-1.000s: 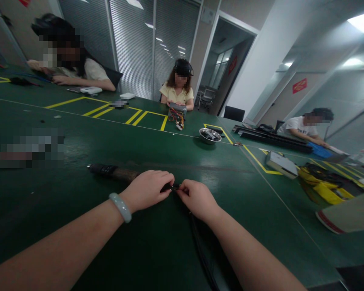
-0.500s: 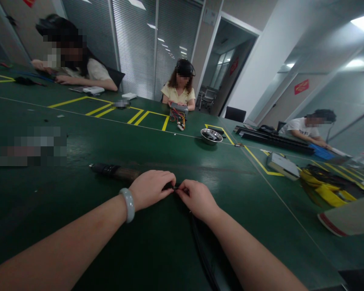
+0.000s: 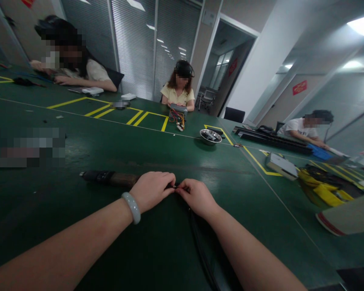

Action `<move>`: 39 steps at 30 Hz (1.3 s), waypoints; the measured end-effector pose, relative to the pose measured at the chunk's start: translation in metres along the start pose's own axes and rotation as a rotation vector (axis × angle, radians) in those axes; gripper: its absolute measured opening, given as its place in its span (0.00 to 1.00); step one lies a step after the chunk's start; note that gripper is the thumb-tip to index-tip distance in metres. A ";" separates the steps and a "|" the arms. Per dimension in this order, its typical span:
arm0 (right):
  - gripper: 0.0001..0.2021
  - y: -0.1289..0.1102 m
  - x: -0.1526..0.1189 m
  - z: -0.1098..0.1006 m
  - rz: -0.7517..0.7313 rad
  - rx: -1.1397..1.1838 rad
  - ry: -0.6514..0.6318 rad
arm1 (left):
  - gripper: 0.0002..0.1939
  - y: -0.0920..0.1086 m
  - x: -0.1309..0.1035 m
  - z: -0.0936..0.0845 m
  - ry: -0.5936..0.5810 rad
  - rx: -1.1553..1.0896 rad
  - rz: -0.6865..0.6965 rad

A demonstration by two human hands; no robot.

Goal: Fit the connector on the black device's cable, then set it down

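A dark cylindrical tool, looking like an electric screwdriver [image 3: 109, 178], lies on the green table with its metal tip pointing left. My left hand [image 3: 151, 190], a pale bangle at its wrist, is closed around the tool's rear end. Close against it, my right hand [image 3: 198, 198] pinches the end of a black cable [image 3: 200, 246], fingertips nearly touching the left ones. A tiny metallic bit shows between the two hands; its exact form is hidden by the fingers. From under my right hand the cable runs down toward the near edge.
Ahead stands a metal bowl [image 3: 210, 137] with dark parts in it. At the right are a grey box [image 3: 281, 165], a yellow-black bag [image 3: 324, 184] and a pale cylinder [image 3: 348, 216]. Long black rails [image 3: 269, 141] lie farther back. Several people sit around the table.
The screwdriver's tip has swung slightly left and down, with my left wrist turning a little. Both hands stay together at the same spot.
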State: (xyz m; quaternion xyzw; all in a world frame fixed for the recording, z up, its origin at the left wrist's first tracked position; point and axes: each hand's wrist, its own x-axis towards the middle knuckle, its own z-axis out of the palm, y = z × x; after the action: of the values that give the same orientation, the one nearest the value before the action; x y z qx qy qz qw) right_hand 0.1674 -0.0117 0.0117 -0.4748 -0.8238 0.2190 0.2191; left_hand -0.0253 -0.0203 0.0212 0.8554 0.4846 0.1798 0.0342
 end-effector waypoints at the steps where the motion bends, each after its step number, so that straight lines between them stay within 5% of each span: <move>1: 0.04 0.001 0.000 0.000 -0.006 0.003 0.000 | 0.06 0.001 0.000 0.000 0.003 0.004 -0.006; 17: 0.07 -0.001 -0.002 0.005 0.138 0.153 -0.060 | 0.05 -0.007 0.000 0.000 -0.039 0.000 0.153; 39: 0.07 0.000 -0.003 -0.001 0.098 0.128 -0.074 | 0.10 -0.008 0.000 0.002 -0.029 -0.060 0.029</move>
State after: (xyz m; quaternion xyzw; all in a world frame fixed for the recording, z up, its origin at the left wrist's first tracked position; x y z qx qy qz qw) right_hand 0.1688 -0.0140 0.0120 -0.4912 -0.7913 0.2992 0.2076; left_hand -0.0313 -0.0161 0.0172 0.8635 0.4658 0.1823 0.0640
